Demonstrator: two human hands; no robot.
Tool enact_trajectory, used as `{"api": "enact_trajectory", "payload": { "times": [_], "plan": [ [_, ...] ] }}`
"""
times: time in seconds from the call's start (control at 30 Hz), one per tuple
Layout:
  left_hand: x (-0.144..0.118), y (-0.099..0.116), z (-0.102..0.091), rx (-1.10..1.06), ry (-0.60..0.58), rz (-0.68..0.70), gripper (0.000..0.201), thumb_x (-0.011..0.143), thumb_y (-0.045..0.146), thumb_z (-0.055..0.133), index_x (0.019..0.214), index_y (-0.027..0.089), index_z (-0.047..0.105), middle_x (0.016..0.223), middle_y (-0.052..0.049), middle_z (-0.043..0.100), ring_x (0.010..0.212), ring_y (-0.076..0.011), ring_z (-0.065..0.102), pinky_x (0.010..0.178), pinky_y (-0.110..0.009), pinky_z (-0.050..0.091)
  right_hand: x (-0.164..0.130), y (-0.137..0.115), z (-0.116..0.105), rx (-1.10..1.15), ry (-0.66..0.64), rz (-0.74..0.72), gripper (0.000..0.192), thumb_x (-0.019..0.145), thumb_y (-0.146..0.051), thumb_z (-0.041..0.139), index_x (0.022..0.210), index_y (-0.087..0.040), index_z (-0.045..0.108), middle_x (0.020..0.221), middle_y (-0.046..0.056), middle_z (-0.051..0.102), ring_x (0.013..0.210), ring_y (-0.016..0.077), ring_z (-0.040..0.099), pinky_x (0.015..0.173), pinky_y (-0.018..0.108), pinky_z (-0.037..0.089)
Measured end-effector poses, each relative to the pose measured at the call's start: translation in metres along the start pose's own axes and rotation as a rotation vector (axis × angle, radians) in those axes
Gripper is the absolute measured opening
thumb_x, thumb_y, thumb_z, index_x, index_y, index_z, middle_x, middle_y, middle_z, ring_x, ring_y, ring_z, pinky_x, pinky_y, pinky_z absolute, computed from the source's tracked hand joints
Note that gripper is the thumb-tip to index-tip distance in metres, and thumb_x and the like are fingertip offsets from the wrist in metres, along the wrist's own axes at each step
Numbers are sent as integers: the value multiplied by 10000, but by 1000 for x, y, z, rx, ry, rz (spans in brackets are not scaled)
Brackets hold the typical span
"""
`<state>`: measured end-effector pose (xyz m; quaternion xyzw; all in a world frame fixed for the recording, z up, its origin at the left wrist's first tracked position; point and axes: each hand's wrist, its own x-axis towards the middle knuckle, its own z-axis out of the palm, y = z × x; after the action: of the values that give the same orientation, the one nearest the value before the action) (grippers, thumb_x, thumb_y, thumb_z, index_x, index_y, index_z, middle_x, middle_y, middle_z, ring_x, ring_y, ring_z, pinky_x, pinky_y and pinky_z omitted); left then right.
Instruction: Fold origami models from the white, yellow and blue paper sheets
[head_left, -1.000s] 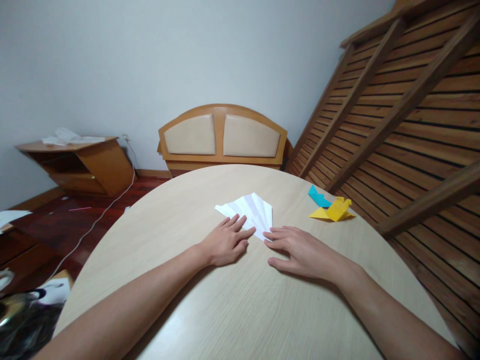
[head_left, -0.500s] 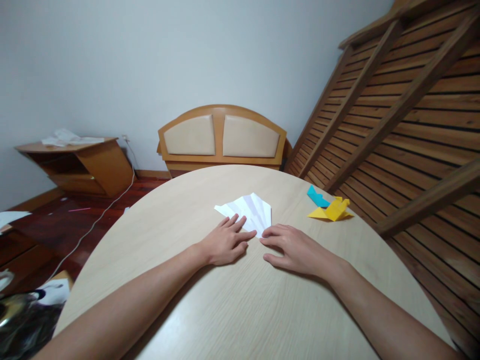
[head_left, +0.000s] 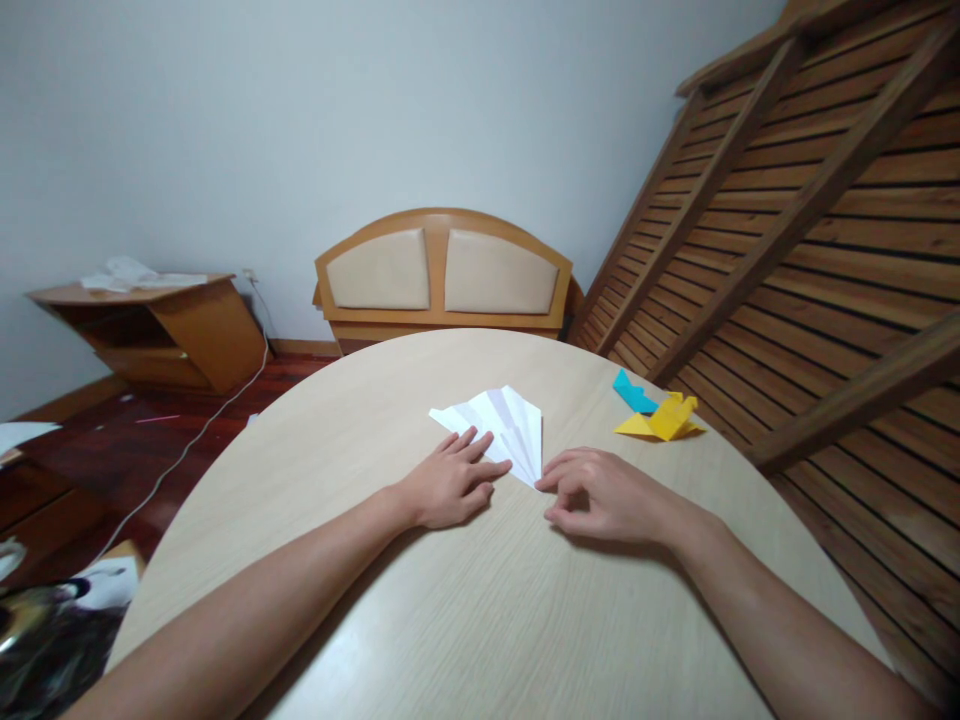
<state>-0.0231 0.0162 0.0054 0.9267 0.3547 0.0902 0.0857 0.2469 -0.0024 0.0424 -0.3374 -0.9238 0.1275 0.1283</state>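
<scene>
While the left hand (head_left: 450, 487) lies flat, fingers spread over the white paper's (head_left: 501, 425) near edge at mid-table (head_left: 465, 620), the right hand (head_left: 600, 495) curls at its tip; actual pinch unclear.

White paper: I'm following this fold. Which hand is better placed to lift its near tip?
Probably the right hand. Its curled fingertips sit at the white paper's near tip, while the left hand lies flat with its fingers on the paper's left part, pinning it to the table.
</scene>
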Motion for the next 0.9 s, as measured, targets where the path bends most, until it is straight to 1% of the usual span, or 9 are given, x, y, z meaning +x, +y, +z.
{"api": "enact_trajectory", "payload": {
  "times": [0.1, 0.17, 0.23, 0.33, 0.4, 0.47, 0.6, 0.77, 0.9],
  "plan": [
    [0, -4, 1, -35, 20, 41, 414, 975, 261, 485, 1378, 246, 578, 1588, -135, 362, 1486, -402, 260, 1174, -603, 272, 1, 5, 2, 33, 104, -25, 138, 870, -179, 603, 880, -212, 737, 964, 45, 764, 922, 209, 683, 871, 365, 515],
    [0, -5, 0, -70, 50, 97, 324, 989, 274, 479, 1266, 221, 639, 1533, -129, 452, 1470, -365, 321, 1178, -567, 297, 3, 8, 6, 18, 169, -84, 253, 854, -121, 578, 1037, -214, 726, 1069, 57, 752, 1036, 224, 662, 972, 404, 488],
    [1, -5, -1, -109, 84, 157, 255, 999, 301, 487, 1152, 203, 665, 1443, -122, 552, 1431, -318, 405, 1192, -520, 305, 5, 10, 12, -19, 182, -145, 366, 829, -88, 580, 1135, -239, 715, 1198, 55, 724, 1190, 248, 602, 1072, 456, 426],
    [3, -2, -3, -172, 117, 190, 212, 999, 337, 503, 1006, 192, 659, 1275, -105, 667, 1342, -248, 520, 1221, -450, 280, 8, 9, 20, -62, 152, -184, 404, 828, -86, 593, 1157, -280, 724, 1287, 38, 690, 1300, 272, 525, 1120, 508, 375],
    [4, 2, -2, -197, 125, 152, 194, 964, 361, 554, 967, 188, 643, 1240, -104, 683, 1318, -243, 541, 1218, -423, 296, 10, 6, 23, -67, 127, -192, 381, 848, -92, 587, 1140, -288, 734, 1281, 33, 690, 1305, 271, 518, 1125, 516, 367],
    [3, 4, 0, -207, 129, 90, 219, 906, 378, 614, 1009, 185, 631, 1308, -116, 649, 1343, -267, 515, 1193, -428, 344, 11, 3, 25, -65, 114, -196, 372, 867, -93, 571, 1138, -288, 734, 1252, 32, 702, 1295, 264, 528, 1126, 520, 363],
    [2, 4, 3, -232, 132, 24, 386, 849, 425, 668, 1137, 176, 605, 1448, -153, 540, 1407, -289, 439, 1158, -434, 390, 13, 3, 26, -48, 112, -211, 360, 894, -97, 545, 1142, -284, 727, 1220, 34, 715, 1277, 260, 542, 1112, 529, 371],
    [2, -3, 1, -160, 66, -8, 716, 814, 547, 700, 1373, 149, 494, 1529, -183, 445, 1444, -357, 369, 1196, -548, 276, 13, 4, 26, -53, 70, -187, 329, 910, -99, 534, 1132, -260, 715, 1211, 41, 711, 1239, 241, 569, 1134, 519, 340],
    [0, -5, -1, -99, 23, -15, 802, 828, 611, 656, 1466, 178, 435, 1577, -169, 377, 1471, -390, 304, 1192, -585, 244, 15, -1, 27, -86, 53, -148, 372, 909, -104, 528, 1208, -257, 687, 1192, 68, 687, 1155, 237, 599, 1105, 509, 376]
  ]
}}
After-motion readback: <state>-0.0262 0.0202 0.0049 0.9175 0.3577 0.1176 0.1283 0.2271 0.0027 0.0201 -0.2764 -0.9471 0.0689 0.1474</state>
